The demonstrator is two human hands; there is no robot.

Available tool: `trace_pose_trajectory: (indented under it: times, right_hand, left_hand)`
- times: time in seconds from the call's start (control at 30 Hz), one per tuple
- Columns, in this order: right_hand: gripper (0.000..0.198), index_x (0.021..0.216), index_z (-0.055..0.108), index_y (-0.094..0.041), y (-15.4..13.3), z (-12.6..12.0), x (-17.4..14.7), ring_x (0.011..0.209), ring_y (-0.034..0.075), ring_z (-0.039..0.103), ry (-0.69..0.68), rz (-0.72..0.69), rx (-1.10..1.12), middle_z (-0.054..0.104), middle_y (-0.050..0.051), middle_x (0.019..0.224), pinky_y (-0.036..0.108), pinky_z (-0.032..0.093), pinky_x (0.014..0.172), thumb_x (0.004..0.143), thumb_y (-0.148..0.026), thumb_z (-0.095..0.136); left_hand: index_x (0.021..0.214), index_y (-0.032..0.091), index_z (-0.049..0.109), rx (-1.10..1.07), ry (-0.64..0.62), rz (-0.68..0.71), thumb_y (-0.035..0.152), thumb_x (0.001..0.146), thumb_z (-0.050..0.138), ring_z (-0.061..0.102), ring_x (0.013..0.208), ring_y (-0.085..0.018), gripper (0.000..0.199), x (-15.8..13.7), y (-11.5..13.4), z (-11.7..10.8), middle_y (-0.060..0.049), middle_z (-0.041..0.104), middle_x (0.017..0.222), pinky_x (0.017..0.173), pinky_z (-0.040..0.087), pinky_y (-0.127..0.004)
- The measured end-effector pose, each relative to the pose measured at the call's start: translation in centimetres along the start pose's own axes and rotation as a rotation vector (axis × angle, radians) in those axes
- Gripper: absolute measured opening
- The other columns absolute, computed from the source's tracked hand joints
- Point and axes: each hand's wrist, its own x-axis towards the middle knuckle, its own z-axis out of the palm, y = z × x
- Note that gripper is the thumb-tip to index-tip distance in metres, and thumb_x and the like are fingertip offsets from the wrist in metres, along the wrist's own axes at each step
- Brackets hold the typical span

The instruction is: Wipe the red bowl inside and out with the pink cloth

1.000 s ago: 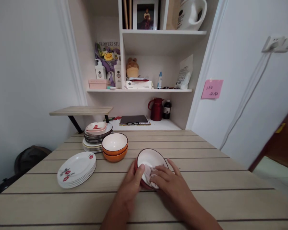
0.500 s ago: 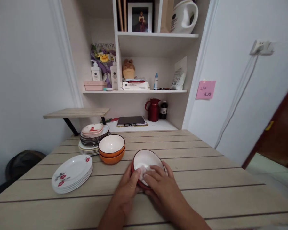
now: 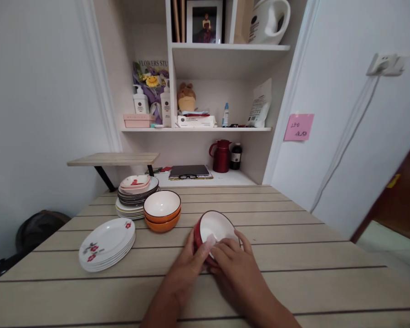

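Forearms [image 3: 167,298] angled in, L hand [image 3: 188,263] clamped on bowl [image 3: 216,225], R hand [image 3: 239,268] bent w/ fingers [image 3: 222,252] inside, grip unclear.

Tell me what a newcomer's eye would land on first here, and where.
Most likely the white-lined red bowl, cupped between the left hand and right hand above the slatted table. Next might come the two nested orange bowls, to its left. Farther back, the dark red jug stands out against the white shelf unit.
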Motion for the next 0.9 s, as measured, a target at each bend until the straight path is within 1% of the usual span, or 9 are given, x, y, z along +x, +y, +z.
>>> trace_pose_trajectory:
  times: [0.1, 0.2, 0.3, 0.43, 0.5, 0.57, 0.67, 0.77, 0.9]
  right_hand:
    - [0.028, 0.104, 0.067, -0.028, -1.6, -0.1, 0.6, 0.098, 0.028, 0.073, -0.001, 0.035, 0.069, 0.081, 0.0, 0.097, 0.065, 0.034, 0.112, 0.085, -0.009, 0.074]
    - [0.031, 0.108, 0.066, -0.029, -1.9, -0.3, 0.6, 0.106, 0.03, 0.073, -0.014, 0.042, 0.101, 0.082, 0.0, 0.105, 0.067, 0.034, 0.112, 0.085, -0.009, 0.074]
    - [0.03, 0.107, 0.066, -0.031, -0.6, -0.6, 0.0, 0.111, 0.033, 0.071, -0.052, 0.015, 0.06, 0.082, -0.002, 0.11, 0.071, 0.03, 0.112, 0.086, -0.011, 0.074]
    - [0.04, 0.113, 0.066, -0.037, 2.1, -1.2, -1.1, 0.124, 0.037, 0.065, -0.082, -0.069, -0.103, 0.08, -0.004, 0.125, 0.074, 0.021, 0.115, 0.088, -0.005, 0.068]
    - [0.044, 0.114, 0.066, -0.038, 3.1, -1.4, -1.4, 0.128, 0.037, 0.063, -0.097, -0.085, -0.135, 0.077, -0.005, 0.13, 0.072, 0.022, 0.115, 0.089, -0.002, 0.065]
    - [0.044, 0.113, 0.066, -0.037, 3.3, -1.4, -1.4, 0.127, 0.036, 0.065, -0.099, -0.087, -0.129, 0.078, -0.005, 0.129, 0.071, 0.023, 0.114, 0.089, 0.0, 0.063]
    - [0.038, 0.107, 0.066, -0.034, 2.3, -1.2, -0.9, 0.117, 0.033, 0.07, -0.082, -0.069, -0.085, 0.082, -0.004, 0.114, 0.07, 0.023, 0.114, 0.089, 0.0, 0.063]
    - [0.026, 0.101, 0.066, -0.029, 0.4, -0.8, -0.2, 0.107, 0.03, 0.073, -0.031, -0.015, -0.022, 0.083, -0.001, 0.102, 0.069, 0.023, 0.116, 0.09, -0.005, 0.066]
    - [0.024, 0.105, 0.066, -0.026, -2.1, 0.5, 0.4, 0.103, 0.029, 0.074, 0.051, 0.055, 0.086, 0.082, 0.003, 0.102, 0.067, 0.028, 0.116, 0.089, -0.008, 0.067]
  left_hand:
    - [0.15, 0.023, 0.053, 0.012, 0.0, 0.009, 0.059, 0.078, 0.086, 0.063, 0.124, -0.034, 0.087, 0.0, 0.2, 0.2, -0.017, 0.065, 0.14, 0.098, 0.052, -0.041]
    - [0.141, 0.021, 0.061, 0.009, 0.023, 0.035, 0.061, 0.077, 0.086, 0.065, 0.121, -0.034, 0.079, 0.1, 0.1, 0.2, -0.017, 0.068, 0.134, 0.096, 0.053, -0.04]
    - [0.139, 0.021, 0.062, 0.01, 0.035, 0.029, 0.06, 0.073, 0.088, 0.067, 0.114, -0.034, 0.081, 0.4, -0.3, 0.0, -0.016, 0.07, 0.129, 0.092, 0.055, -0.041]
    - [0.141, 0.021, 0.061, 0.014, 0.064, 0.012, 0.06, 0.073, 0.088, 0.069, 0.108, -0.032, 0.082, 0.5, -0.7, -0.2, -0.015, 0.073, 0.123, 0.089, 0.056, -0.041]
    - [0.141, 0.022, 0.061, 0.017, 0.074, 0.015, 0.058, 0.076, 0.086, 0.069, 0.108, -0.032, 0.078, 0.4, -0.7, -0.1, -0.014, 0.073, 0.123, 0.088, 0.056, -0.041]
    - [0.141, 0.021, 0.061, 0.011, 0.07, 0.018, 0.058, 0.076, 0.086, 0.068, 0.109, -0.033, 0.079, 0.3, -0.5, 0.1, -0.014, 0.072, 0.124, 0.088, 0.056, -0.041]
    - [0.146, 0.021, 0.056, -0.005, 0.052, 0.013, 0.06, 0.076, 0.086, 0.067, 0.113, -0.034, 0.087, 0.0, -0.1, 0.4, -0.016, 0.071, 0.128, 0.089, 0.055, -0.042]
    - [0.153, 0.023, 0.048, -0.004, 0.027, 0.009, 0.058, 0.078, 0.087, 0.064, 0.12, -0.033, 0.092, -0.1, 0.1, 0.4, -0.016, 0.069, 0.133, 0.094, 0.053, -0.04]
    - [0.152, 0.025, 0.05, 0.013, 0.056, 0.018, 0.056, 0.079, 0.086, 0.063, 0.125, -0.031, 0.087, 0.0, 0.1, 0.1, -0.014, 0.068, 0.136, 0.098, 0.051, -0.038]
